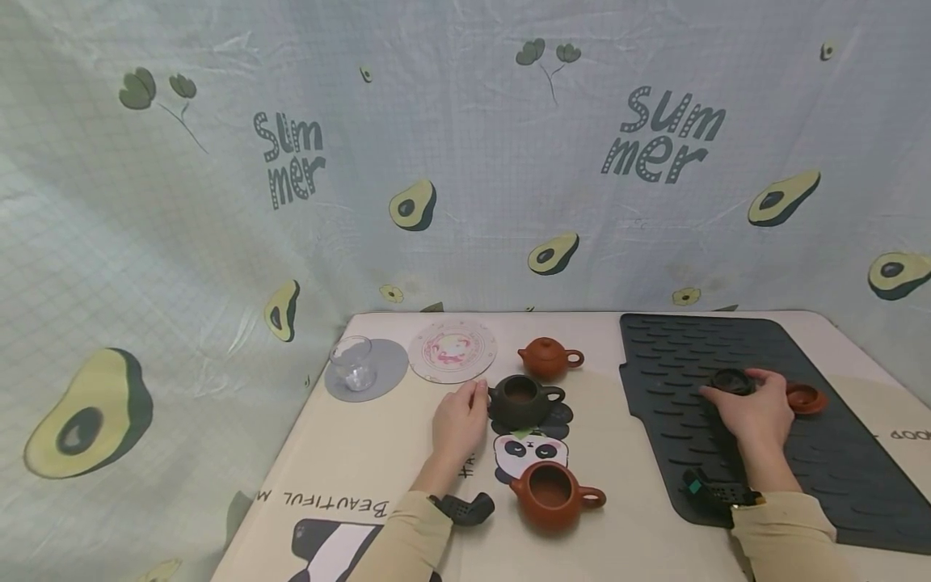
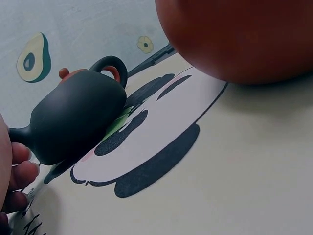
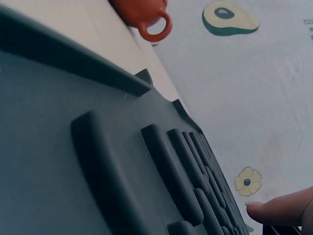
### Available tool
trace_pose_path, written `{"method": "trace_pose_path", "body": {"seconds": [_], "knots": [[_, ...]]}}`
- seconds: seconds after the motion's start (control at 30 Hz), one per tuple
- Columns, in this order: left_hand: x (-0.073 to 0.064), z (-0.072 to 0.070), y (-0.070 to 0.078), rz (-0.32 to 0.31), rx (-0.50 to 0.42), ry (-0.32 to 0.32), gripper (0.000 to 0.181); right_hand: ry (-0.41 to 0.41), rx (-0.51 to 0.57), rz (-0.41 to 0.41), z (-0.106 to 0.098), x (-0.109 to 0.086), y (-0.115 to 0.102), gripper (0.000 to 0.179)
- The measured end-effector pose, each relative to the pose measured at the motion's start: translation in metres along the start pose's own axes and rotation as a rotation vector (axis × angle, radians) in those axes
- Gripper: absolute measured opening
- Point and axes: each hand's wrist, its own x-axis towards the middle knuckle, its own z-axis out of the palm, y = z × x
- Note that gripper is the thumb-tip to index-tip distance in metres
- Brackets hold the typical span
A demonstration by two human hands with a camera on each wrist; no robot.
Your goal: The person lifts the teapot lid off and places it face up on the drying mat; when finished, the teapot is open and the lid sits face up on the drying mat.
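Note:
A lidless dark teapot (image 1: 522, 402) stands on the table mid-front, its spout pointing left. At that spout is my left hand (image 1: 461, 416); in the left wrist view its curled fingers (image 2: 23, 175) meet the spout end. My right hand (image 1: 760, 412) holds a small round dark lid (image 1: 731, 381) between thumb and fingers, over the black ridged mat (image 1: 655, 356). Just right of this hand lies a small reddish-brown lid (image 1: 806, 398) on the mat. In the right wrist view only the thumb (image 3: 281, 208) shows clearly; the dark piece is mostly cut off.
A lidless reddish-brown teapot (image 1: 550, 505) stands nearest me, and a smaller lidded one (image 1: 547, 358) behind the dark teapot. At the back left, a clear glass (image 1: 354, 364) sits on a grey round mat (image 1: 389, 376), beside a patterned round mat (image 1: 422, 364). A curtain (image 1: 465, 145) hangs behind the table.

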Motion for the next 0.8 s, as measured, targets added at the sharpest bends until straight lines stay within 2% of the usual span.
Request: {"method": "trace_pose_path", "body": {"seconds": [0.53, 0.8], "knots": [[0.0009, -0.0003, -0.0007, 0.006, -0.013, 0.002, 0.033, -0.05, -0.082, -0.013, -0.0034, 0.0013, 0.0002, 0.076], [0.0013, 0.0, -0.0002, 0.001, 0.009, -0.004, 0.033, -0.088, -0.187, -0.065, -0.0015, 0.0028, 0.0029, 0.074]]}}
